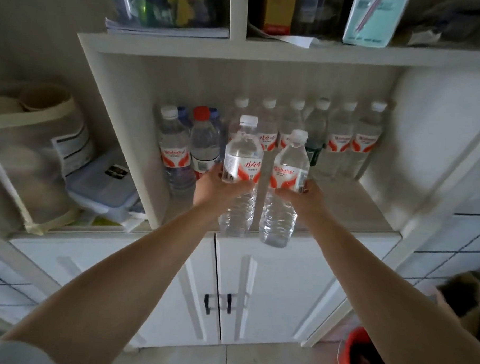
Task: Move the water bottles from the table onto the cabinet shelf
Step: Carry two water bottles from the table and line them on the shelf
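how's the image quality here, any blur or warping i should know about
Head view: wide-angle bowing curves the cabinet shelf edges; the corners are smeared soft; both held bottles, left bottle and right bottle, have readable labels; light is flat and dim, no harsh glare.

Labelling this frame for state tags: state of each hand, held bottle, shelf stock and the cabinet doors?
left hand: grips left bottle
right hand: grips right bottle
left bottle: capped, upright, held off the shelf
right bottle: capped, slightly tilted, held off the shelf
shelf bottles: capped, standing at the back
lower doors: closed
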